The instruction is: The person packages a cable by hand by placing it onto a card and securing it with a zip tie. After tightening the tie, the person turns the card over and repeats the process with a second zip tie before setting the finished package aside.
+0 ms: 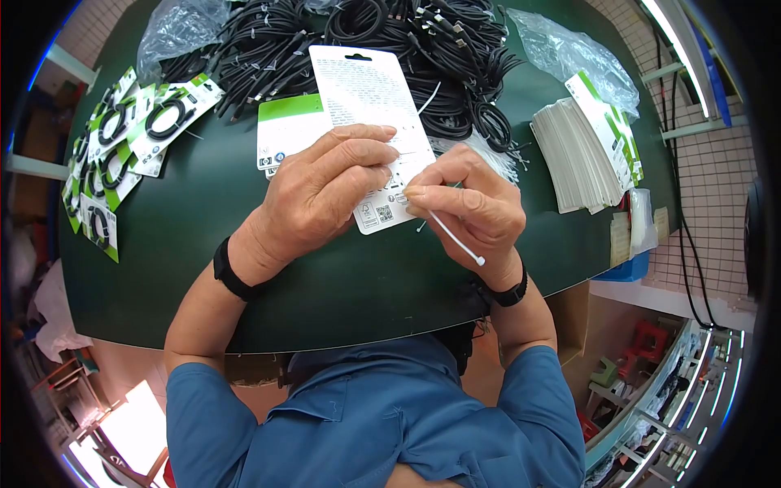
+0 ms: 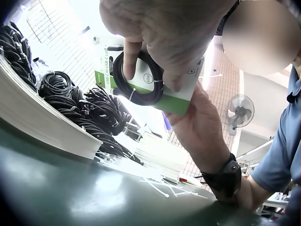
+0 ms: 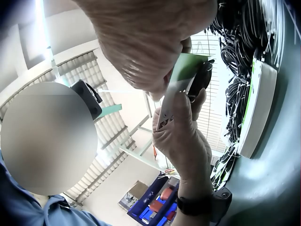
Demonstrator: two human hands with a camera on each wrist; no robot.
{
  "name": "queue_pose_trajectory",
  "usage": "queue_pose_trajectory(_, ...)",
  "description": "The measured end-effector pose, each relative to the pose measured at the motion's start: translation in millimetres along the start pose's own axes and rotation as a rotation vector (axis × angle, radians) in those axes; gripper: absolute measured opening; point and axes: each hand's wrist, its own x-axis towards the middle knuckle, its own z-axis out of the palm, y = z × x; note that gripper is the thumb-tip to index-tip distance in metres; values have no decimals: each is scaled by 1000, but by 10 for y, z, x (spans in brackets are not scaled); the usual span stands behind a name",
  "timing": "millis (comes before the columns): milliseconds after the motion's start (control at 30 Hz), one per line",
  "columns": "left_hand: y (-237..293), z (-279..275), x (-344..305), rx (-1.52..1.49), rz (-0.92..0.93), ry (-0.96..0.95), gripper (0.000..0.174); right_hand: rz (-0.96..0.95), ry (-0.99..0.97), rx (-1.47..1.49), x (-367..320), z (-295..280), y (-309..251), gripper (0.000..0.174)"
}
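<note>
My left hand (image 1: pixel 317 183) grips a white and green packaging card (image 1: pixel 362 93), its printed back facing up in the head view. Against the card's other face lies a coiled black USB-C cable (image 2: pixel 146 100), seen in the left wrist view with the left fingers on it. At the card's lower right edge, my right hand (image 1: pixel 476 199) pinches a white cable tie (image 1: pixel 457 236) between thumb and forefinger; its headed end hangs toward me. Another tie end sticks out at the card's upper right edge.
Behind the hands lies a heap of coiled black cables (image 1: pixel 268 57), with loose white cable ties (image 1: pixel 498 154) beside it. Carded cables (image 1: pixel 110 163) spread at left. A stack of cards (image 1: pixel 569 159) stands at right, near a clear plastic bag (image 1: pixel 582 61). More cards (image 1: pixel 289 130) lie behind the left hand.
</note>
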Motion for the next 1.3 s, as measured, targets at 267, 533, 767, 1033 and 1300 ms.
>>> queue_pose_trajectory(267,15,-39,21,8,10,-12,27,-38,31,3,1,35,10,36)
queue_pose_trajectory(533,30,13,-6,33,27,-12,26,118,-88,-35,61,-31,3,27)
queue_pose_trajectory(767,148,-43,15,115,14,-27,21,214,-103,107,118,-68,2,23)
queue_pose_trajectory(1033,405,-222,241,248,82,-2,12,141,-123,166,299,-279,-180,19)
queue_pose_trajectory(1300,460,-77,186,-92,-1,56,12,203,-256,364,362,-405,-128,21)
